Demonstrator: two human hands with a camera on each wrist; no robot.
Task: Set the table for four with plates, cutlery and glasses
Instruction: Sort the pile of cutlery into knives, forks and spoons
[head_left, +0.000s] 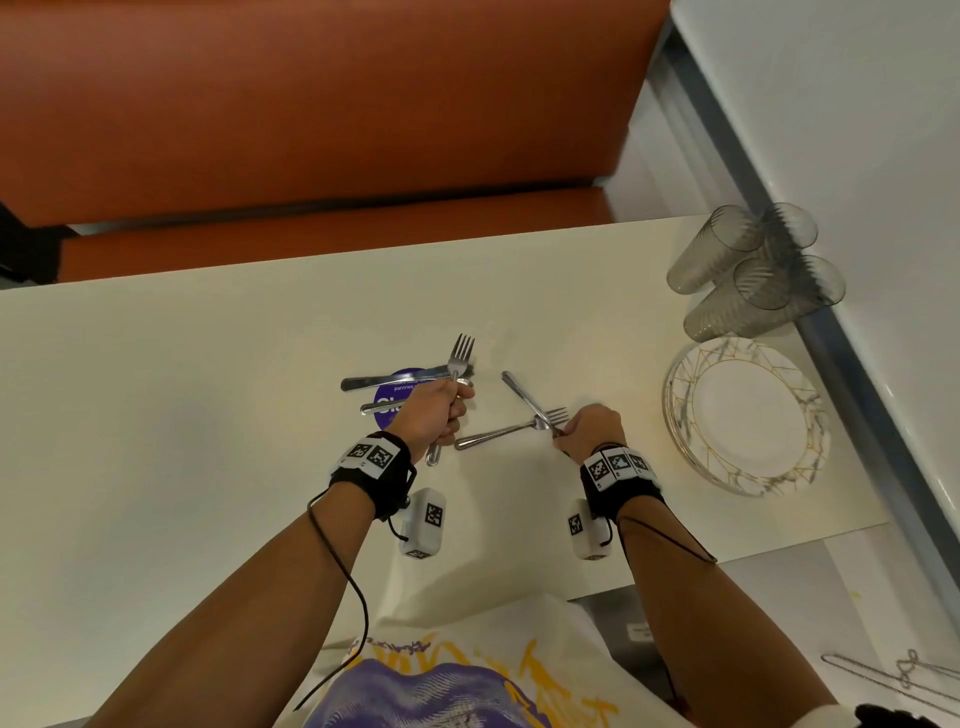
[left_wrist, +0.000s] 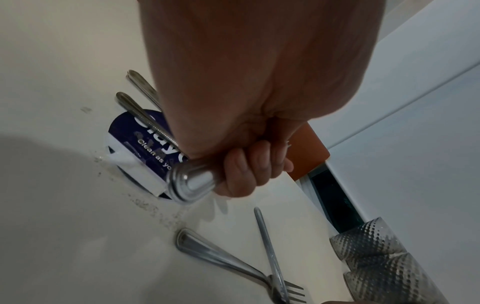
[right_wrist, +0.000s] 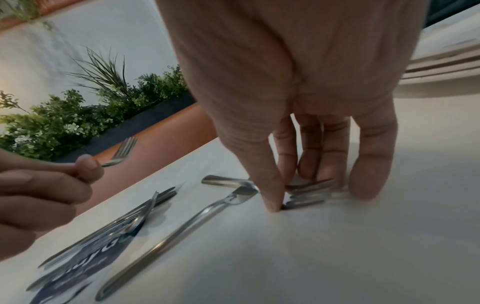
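The left hand (head_left: 434, 410) is curled in a fist round a fork (head_left: 459, 358). The fork is lifted off the tabletop (head_left: 182, 364), and its prongs point away from the person. Its handle end sticks out under the fist.

The right hand (head_left: 592, 431) reaches down with the fingers (right_wrist: 371, 164) almost straight. The tips touch the prong end of a second fork (head_left: 498, 434) that lies flat on the tabletop. The thumb and a finger close in on the prongs, but I cannot tell if they really pinch it. Another piece of cutlery (head_left: 522, 395) lies across this fork, so the two make a cross.

Two knives (head_left: 387, 384) lie side by side, partly on a round purple sticker (head_left: 402, 380), just behind the left hand.

A stack of plates (head_left: 748, 415) with gold lines sits near the right edge of the tabletop. Four grey glasses (head_left: 753, 270) stand close together just behind the plates. An orange bench (head_left: 311, 104) is behind the tabletop.
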